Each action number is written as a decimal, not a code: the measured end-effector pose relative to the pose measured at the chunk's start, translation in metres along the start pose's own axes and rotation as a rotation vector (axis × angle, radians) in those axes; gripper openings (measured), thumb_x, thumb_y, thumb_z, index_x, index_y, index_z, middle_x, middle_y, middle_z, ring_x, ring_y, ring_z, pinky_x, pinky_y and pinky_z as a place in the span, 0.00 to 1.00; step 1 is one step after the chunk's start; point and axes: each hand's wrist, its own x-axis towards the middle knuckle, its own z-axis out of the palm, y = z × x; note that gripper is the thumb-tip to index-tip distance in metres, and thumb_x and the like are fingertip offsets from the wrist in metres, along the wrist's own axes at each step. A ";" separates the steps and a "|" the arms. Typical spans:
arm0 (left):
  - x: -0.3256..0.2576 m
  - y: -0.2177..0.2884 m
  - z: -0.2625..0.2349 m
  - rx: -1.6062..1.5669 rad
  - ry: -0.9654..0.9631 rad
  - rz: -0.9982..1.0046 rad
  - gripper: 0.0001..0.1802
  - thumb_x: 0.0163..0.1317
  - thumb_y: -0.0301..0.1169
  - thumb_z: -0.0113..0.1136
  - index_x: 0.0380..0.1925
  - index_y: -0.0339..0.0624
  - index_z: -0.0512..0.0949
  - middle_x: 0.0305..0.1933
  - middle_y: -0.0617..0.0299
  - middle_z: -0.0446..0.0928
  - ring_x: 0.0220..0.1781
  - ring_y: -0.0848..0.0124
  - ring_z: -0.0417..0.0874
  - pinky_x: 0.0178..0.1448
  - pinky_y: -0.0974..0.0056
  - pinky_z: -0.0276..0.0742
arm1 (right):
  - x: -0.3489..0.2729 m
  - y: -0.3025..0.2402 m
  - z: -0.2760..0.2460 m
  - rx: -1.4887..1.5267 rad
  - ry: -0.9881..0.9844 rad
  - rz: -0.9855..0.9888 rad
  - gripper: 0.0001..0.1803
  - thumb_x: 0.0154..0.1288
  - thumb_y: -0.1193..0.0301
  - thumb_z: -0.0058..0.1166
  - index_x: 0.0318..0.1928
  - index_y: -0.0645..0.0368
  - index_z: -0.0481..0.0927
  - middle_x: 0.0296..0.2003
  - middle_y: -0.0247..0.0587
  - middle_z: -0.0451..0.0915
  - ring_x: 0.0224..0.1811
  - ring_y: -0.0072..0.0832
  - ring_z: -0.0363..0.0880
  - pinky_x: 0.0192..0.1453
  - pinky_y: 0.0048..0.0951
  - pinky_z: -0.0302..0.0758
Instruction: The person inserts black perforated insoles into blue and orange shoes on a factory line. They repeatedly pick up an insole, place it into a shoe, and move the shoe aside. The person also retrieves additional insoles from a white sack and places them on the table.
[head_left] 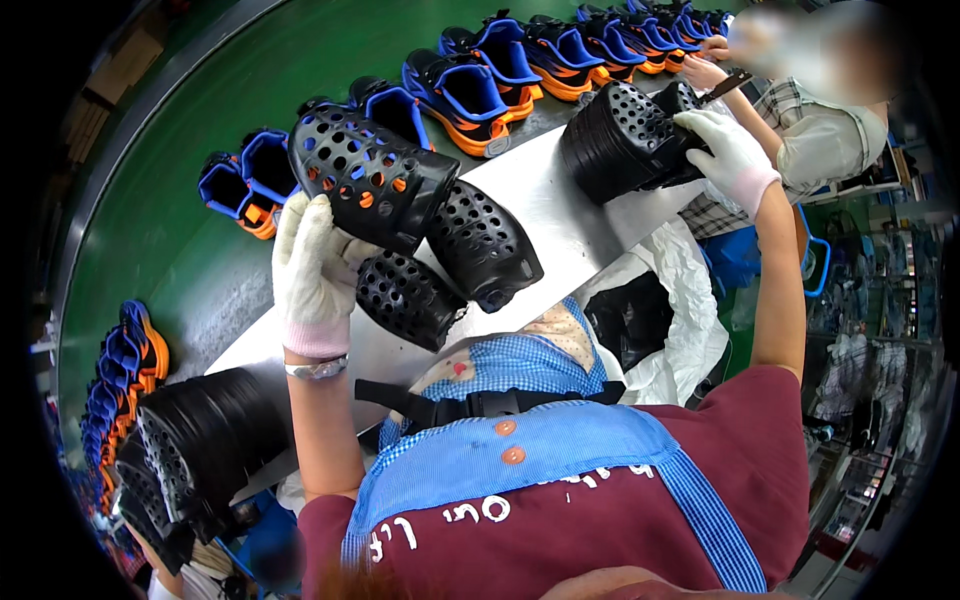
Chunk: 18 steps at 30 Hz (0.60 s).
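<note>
My left hand (315, 262), in a white glove, is closed on the edge of a black perforated plastic shoe insert (372, 172) and keeps it raised over the bench. Two more such inserts, one nearer (405, 292) and one farther right (482, 238), lie beneath and beside it on the pale metal bench (548, 195). Out to the right, my gloved right hand (732, 160) has its fingers curled over the black insert at the end of a nested stack of inserts (612, 135). The fingertips on its far side are partly hidden.
Black-and-orange shoes with blue linings (465, 95) line the green conveyor (190, 110). Another row of shoes (125, 365) and an insert stack (215, 430) are at lower left. A white bag (690, 320) holds black items. A co-worker's hand (703, 72) is near the far shoes.
</note>
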 end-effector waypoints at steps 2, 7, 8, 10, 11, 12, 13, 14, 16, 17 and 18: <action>0.000 0.000 -0.004 0.046 0.018 -0.014 0.14 0.72 0.33 0.49 0.54 0.40 0.71 0.49 0.54 0.81 0.44 0.66 0.86 0.40 0.63 0.86 | 0.009 -0.020 -0.007 -0.024 0.239 -0.117 0.20 0.58 0.73 0.56 0.53 0.58 0.78 0.46 0.46 0.80 0.50 0.43 0.78 0.57 0.37 0.73; -0.001 -0.001 0.002 -0.053 -0.040 0.000 0.08 0.71 0.30 0.53 0.46 0.41 0.71 0.47 0.55 0.80 0.47 0.64 0.84 0.47 0.58 0.84 | 0.056 -0.167 -0.034 0.825 0.073 -0.043 0.23 0.63 0.62 0.60 0.53 0.64 0.78 0.33 0.45 0.84 0.34 0.32 0.84 0.41 0.28 0.78; -0.004 -0.001 0.002 -0.072 -0.048 0.028 0.08 0.71 0.31 0.53 0.46 0.41 0.71 0.48 0.55 0.80 0.48 0.63 0.84 0.49 0.57 0.83 | 0.066 -0.191 -0.031 0.746 0.047 -0.128 0.26 0.62 0.58 0.62 0.53 0.65 0.78 0.32 0.47 0.84 0.34 0.35 0.85 0.41 0.30 0.79; -0.011 0.004 0.000 -0.098 -0.061 0.074 0.09 0.71 0.32 0.53 0.47 0.41 0.71 0.50 0.53 0.79 0.51 0.63 0.83 0.52 0.56 0.83 | 0.085 -0.231 -0.025 0.658 -0.013 -0.233 0.33 0.58 0.48 0.62 0.51 0.66 0.79 0.32 0.52 0.83 0.36 0.41 0.85 0.42 0.34 0.79; -0.014 0.008 -0.004 -0.106 -0.038 0.093 0.09 0.71 0.31 0.53 0.46 0.41 0.71 0.51 0.53 0.79 0.51 0.62 0.83 0.51 0.56 0.83 | 0.092 -0.245 -0.019 0.633 -0.025 -0.238 0.37 0.56 0.44 0.61 0.49 0.67 0.79 0.33 0.54 0.83 0.37 0.45 0.84 0.43 0.38 0.78; -0.018 0.011 -0.008 -0.116 -0.011 0.113 0.08 0.71 0.31 0.52 0.46 0.41 0.71 0.51 0.52 0.79 0.51 0.60 0.83 0.51 0.56 0.84 | 0.099 -0.254 -0.010 0.568 0.038 -0.290 0.34 0.57 0.46 0.61 0.46 0.68 0.79 0.31 0.53 0.83 0.35 0.45 0.84 0.41 0.38 0.78; -0.021 0.015 -0.015 -0.119 0.002 0.120 0.08 0.71 0.30 0.52 0.46 0.41 0.71 0.51 0.51 0.79 0.52 0.59 0.83 0.51 0.56 0.85 | 0.104 -0.263 -0.010 0.553 -0.001 -0.288 0.33 0.57 0.46 0.61 0.44 0.68 0.79 0.30 0.53 0.82 0.34 0.45 0.84 0.40 0.38 0.78; -0.024 0.015 -0.024 -0.162 0.016 0.144 0.07 0.71 0.29 0.52 0.46 0.41 0.71 0.51 0.51 0.79 0.52 0.59 0.83 0.52 0.56 0.85 | 0.108 -0.273 -0.010 0.535 -0.044 -0.290 0.32 0.57 0.46 0.61 0.42 0.68 0.78 0.29 0.53 0.82 0.33 0.45 0.83 0.39 0.38 0.78; -0.028 0.018 -0.037 -0.161 0.058 0.228 0.07 0.72 0.30 0.52 0.46 0.42 0.71 0.50 0.51 0.79 0.52 0.59 0.83 0.52 0.54 0.86 | 0.115 -0.289 -0.001 0.534 -0.043 -0.325 0.30 0.57 0.47 0.61 0.38 0.66 0.78 0.26 0.52 0.81 0.31 0.45 0.83 0.37 0.38 0.78; -0.030 0.020 -0.042 -0.164 0.074 0.245 0.07 0.72 0.30 0.52 0.46 0.42 0.71 0.50 0.51 0.79 0.52 0.59 0.83 0.52 0.54 0.86 | 0.118 -0.296 0.001 0.552 -0.019 -0.343 0.28 0.57 0.48 0.61 0.36 0.65 0.78 0.25 0.51 0.80 0.29 0.45 0.82 0.36 0.38 0.78; -0.031 0.023 -0.047 -0.196 0.113 0.244 0.07 0.71 0.29 0.52 0.46 0.42 0.71 0.50 0.51 0.79 0.51 0.60 0.84 0.52 0.56 0.85 | 0.120 -0.304 0.001 0.549 -0.024 -0.363 0.28 0.57 0.48 0.61 0.36 0.65 0.78 0.25 0.51 0.80 0.29 0.45 0.82 0.36 0.38 0.78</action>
